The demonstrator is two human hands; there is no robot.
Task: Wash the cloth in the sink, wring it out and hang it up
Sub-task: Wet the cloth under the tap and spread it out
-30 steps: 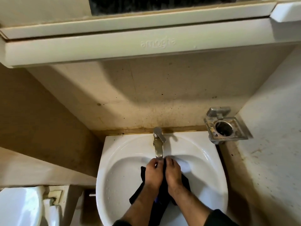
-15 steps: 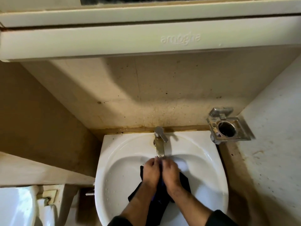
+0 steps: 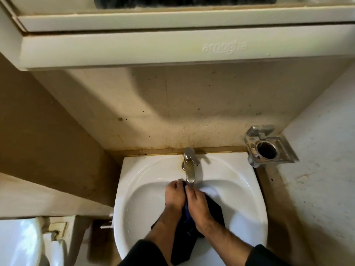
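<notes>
A dark blue-black cloth (image 3: 214, 212) lies bunched in the white sink (image 3: 134, 189), its tail hanging toward me. My left hand (image 3: 175, 194) and my right hand (image 3: 197, 202) press side by side, each gripping the cloth's top end just below the spout of the steel tap (image 3: 189, 167). Most of the cloth is hidden under my hands and forearms. I cannot tell whether water is running.
A steel cup holder (image 3: 269, 148) is fixed to the wall right of the sink. A cream cabinet (image 3: 172, 48) overhangs above. A white toilet (image 3: 17, 242) stands at lower left. Walls close in on both sides.
Both hands stay on the cloth under the tap with only small shifts. The camera view has drifted slightly, so the cabinet shows lower in frame.
</notes>
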